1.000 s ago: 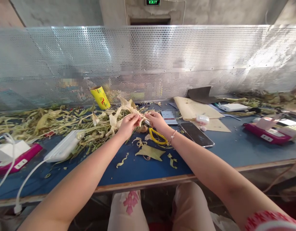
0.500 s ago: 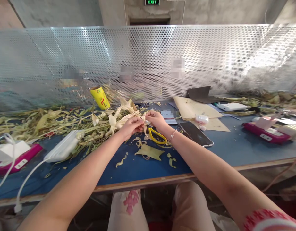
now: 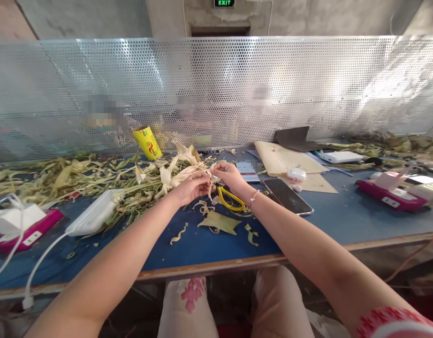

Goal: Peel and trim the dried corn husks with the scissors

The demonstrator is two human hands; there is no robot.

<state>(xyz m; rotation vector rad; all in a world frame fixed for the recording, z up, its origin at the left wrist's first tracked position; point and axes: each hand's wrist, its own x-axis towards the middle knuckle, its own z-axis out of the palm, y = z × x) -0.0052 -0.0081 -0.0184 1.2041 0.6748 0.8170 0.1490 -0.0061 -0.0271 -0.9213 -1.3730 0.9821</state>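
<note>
Over the blue table (image 3: 216, 251), my left hand (image 3: 193, 187) and my right hand (image 3: 229, 175) meet near the middle. Fingers of both pinch a small pale strip of dried husk (image 3: 210, 184), which hangs down between them. Its upper part is partly hidden by the fingertips. Behind my left hand lie cream husks (image 3: 174, 171) on a heap of dry green-brown leaves (image 3: 142, 199). Yellow-handled scissors (image 3: 231, 199) rest just below my right hand, their blades hidden. Nearer the front edge is a flat piece of pale green husk (image 3: 219, 222) with curled scraps.
A yellow roll (image 3: 148, 142) leans near the perforated metal screen (image 3: 219, 84). A phone (image 3: 289, 197), earphone case (image 3: 295, 175) and brown paper (image 3: 284, 158) lie right. White power bank (image 3: 95, 213) and magenta power strips (image 3: 43, 230) flank the work area; blurred people show behind the screen.
Both hands stay almost in place, with slight finger movement around the strip. The view has shifted very slightly.
</note>
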